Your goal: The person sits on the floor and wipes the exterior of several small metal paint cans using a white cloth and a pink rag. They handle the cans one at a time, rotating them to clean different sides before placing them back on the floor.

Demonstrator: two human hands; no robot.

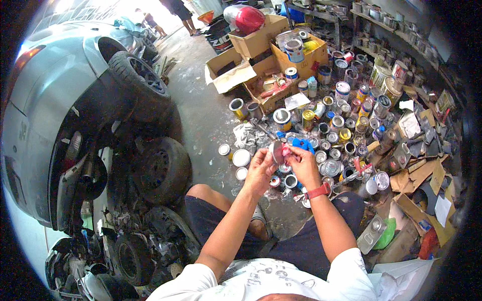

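Grey round disc in left hand

A single wide fisheye view is given, taken from the person's head and pitched steeply down and forward. The hands are framed near the middle, close to the lens; below them the shirt is shown from above, nearer still. Beyond the hands, the floor is seen at a slant up to the bright far end, where distant legs are kept small. Left of the hands, the car is bent along the rim; right of them, cardboard is taken in. The corners are left dark.
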